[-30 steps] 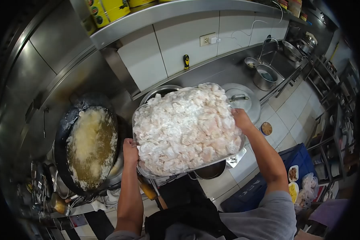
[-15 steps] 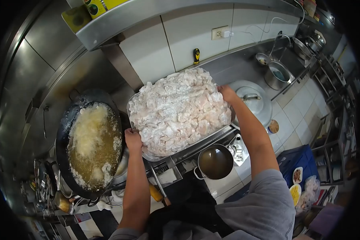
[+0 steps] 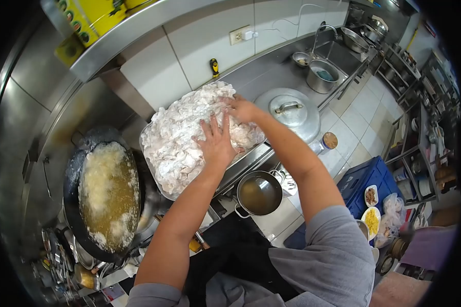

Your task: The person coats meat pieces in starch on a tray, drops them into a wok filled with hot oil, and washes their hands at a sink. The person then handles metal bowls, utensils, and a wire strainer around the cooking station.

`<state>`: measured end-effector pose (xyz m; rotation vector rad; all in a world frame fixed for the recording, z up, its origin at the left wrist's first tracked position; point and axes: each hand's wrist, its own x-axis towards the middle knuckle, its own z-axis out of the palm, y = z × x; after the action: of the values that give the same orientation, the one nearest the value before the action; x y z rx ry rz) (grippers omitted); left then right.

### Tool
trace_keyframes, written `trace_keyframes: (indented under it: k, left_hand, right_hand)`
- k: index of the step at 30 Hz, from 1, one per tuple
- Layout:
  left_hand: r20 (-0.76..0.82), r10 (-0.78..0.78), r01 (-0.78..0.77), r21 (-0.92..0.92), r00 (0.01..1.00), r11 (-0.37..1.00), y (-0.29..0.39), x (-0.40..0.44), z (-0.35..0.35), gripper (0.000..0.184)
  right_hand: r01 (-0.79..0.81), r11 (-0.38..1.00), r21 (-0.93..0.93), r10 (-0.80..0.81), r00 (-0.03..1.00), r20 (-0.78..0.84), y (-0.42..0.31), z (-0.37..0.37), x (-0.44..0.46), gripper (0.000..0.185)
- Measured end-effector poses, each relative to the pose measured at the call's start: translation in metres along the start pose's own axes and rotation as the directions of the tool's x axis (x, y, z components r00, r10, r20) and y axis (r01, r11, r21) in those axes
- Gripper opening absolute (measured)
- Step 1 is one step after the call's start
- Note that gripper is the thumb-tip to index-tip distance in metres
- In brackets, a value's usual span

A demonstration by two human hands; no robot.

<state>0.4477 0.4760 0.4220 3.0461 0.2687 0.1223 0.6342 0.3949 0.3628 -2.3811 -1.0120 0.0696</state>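
Observation:
A clear tray (image 3: 164, 190) heaped with white, flour-coated pieces (image 3: 182, 135) rests on the steel counter near the wall. My left hand (image 3: 217, 143) lies on the right part of the heap, its fingers spread. Just beyond it, my right hand (image 3: 241, 109) touches the pieces at the tray's far right side, fingertips partly sunk in or hidden by them. To the left stands a large black wok (image 3: 72, 204) of bubbling oil with pale frying food (image 3: 100, 179).
A round metal lid (image 3: 292, 115) lies right of the tray. A pot of brownish liquid (image 3: 259, 193) stands nearer me. Further right are a metal pot (image 3: 322, 77), a sink (image 3: 339, 55) and a blue crate (image 3: 361, 179). A yellow-black handle (image 3: 214, 66) stands against the wall.
Both hands have let go of the tray's sides and moved onto the floured pieces. The tray has come down onto the counter. The camera view has shifted, uncovering the pot of liquid.

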Motion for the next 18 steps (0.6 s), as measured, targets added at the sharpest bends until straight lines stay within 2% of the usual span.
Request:
trace_keyframes:
  k: [1, 2, 3, 5, 6, 7, 9, 11, 12, 13, 14, 15, 16, 17, 18]
  left_hand:
    - [0.04, -0.075, 0.075, -0.003, 0.996, 0.997, 0.003, 0.008, 0.0, 0.117]
    - [0.02, -0.074, 0.073, 0.019, 0.997, 0.997, 0.004, 0.01, 0.002, 0.111]
    - [0.032, -0.08, 0.079, 0.029, 0.996, 0.996, 0.002, 0.012, 0.005, 0.111]
    - [-0.055, -0.089, 0.087, -0.034, 0.994, 0.996, -0.007, 0.02, 0.008, 0.107]
    - [-0.127, -0.069, 0.066, -0.029, 0.989, 0.997, -0.01, 0.022, 0.009, 0.099]
    - [-0.138, -0.071, 0.069, -0.016, 0.988, 0.997, -0.011, 0.026, 0.009, 0.099]
    - [-0.146, -0.071, 0.056, -0.104, 0.987, 0.993, -0.015, 0.028, 0.013, 0.096]
    - [-0.163, -0.076, 0.065, -0.068, 0.984, 0.996, -0.021, 0.035, 0.014, 0.092]
    - [-0.162, -0.057, 0.045, -0.076, 0.985, 0.996, -0.025, 0.039, 0.015, 0.089]
    - [-0.159, -0.036, 0.022, -0.086, 0.987, 0.996, -0.028, 0.042, 0.017, 0.085]
    - [-0.162, -0.043, 0.029, -0.083, 0.986, 0.996, -0.031, 0.046, 0.02, 0.085]
    - [-0.215, 0.017, -0.043, -0.115, 0.977, 0.992, -0.036, 0.039, 0.021, 0.08]
    - [-0.265, 0.076, -0.117, -0.143, 0.961, 0.983, -0.039, 0.04, 0.023, 0.074]
    - [-0.26, 0.071, -0.11, -0.14, 0.963, 0.984, -0.043, 0.043, 0.024, 0.074]
    - [-0.247, 0.061, -0.121, -0.235, 0.967, 0.964, -0.045, 0.047, 0.023, 0.07]
  right_hand:
    - [-0.029, 1.0, 0.009, 0.03, 0.998, -0.057, 0.008, 0.013, 0.002, 0.062]
    - [-0.045, 0.994, 0.101, 0.046, 0.999, -0.01, 0.019, 0.022, 0.004, 0.064]
    - [-0.045, 0.992, 0.116, 0.046, 0.999, -0.002, 0.021, 0.021, -0.003, 0.064]
    - [0.157, 0.968, 0.196, -0.182, 0.977, 0.114, 0.018, -0.008, -0.02, 0.073]
    - [0.168, 0.965, 0.2, -0.191, 0.976, 0.105, 0.016, -0.027, -0.026, 0.073]
    - [0.13, 0.943, 0.306, -0.202, 0.955, 0.219, 0.013, -0.043, -0.033, 0.082]
    - [0.097, 0.906, 0.413, -0.242, 0.918, 0.316, 0.008, -0.043, -0.043, 0.093]
    - [0.3, 0.95, 0.086, -0.311, 0.928, 0.205, 0.002, -0.031, -0.052, 0.116]
    - [0.301, 0.953, -0.04, -0.298, 0.951, 0.08, -0.01, -0.027, -0.061, 0.122]
    - [0.31, 0.95, -0.036, -0.306, 0.948, 0.081, -0.018, -0.022, -0.066, 0.122]
    - [0.249, 0.965, -0.078, -0.251, 0.968, -0.005, -0.025, -0.017, -0.068, 0.121]
    - [0.185, 0.976, -0.113, -0.196, 0.976, -0.093, -0.034, -0.012, -0.074, 0.12]
    - [0.171, 0.979, -0.111, -0.187, 0.97, -0.156, -0.032, -0.008, -0.068, 0.106]
    - [0.175, 0.979, -0.103, -0.19, 0.97, -0.152, -0.032, -0.008, -0.062, 0.106]
    - [0.16, 0.983, -0.086, -0.172, 0.971, -0.166, -0.03, -0.008, -0.056, 0.093]
